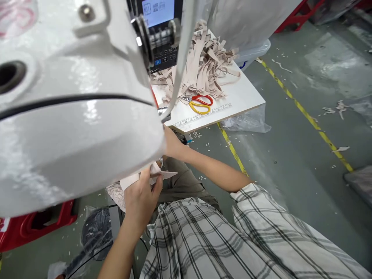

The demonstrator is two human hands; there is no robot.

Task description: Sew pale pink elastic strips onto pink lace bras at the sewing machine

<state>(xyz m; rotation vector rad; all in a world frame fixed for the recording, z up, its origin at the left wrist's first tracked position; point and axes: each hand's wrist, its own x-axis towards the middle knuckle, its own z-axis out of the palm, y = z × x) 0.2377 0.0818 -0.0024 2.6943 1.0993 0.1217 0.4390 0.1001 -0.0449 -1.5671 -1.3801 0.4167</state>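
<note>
My left hand (141, 195) is closed on a pale beige fabric piece (167, 175), thumb on one side and fingers on the other, just below the head of a white sewing machine (95, 135). A pointed end of the fabric sticks out to the right. Under that hand hangs some patterned, pale material (116, 195). My right hand (172, 142) reaches in beside the machine head near the table corner. Its fingers are hidden behind the machine, so what it touches does not show. The needle area is also out of sight.
A white table (247, 97) with a printed ruler carries a heap of beige fabric strips (203, 66) and red-and-yellow-handled scissors (200, 104). Behind the machine head stands a lit control panel (158, 11). A red stool (37, 226) is at lower left. Yellow tape (305, 112) and scraps mark the floor.
</note>
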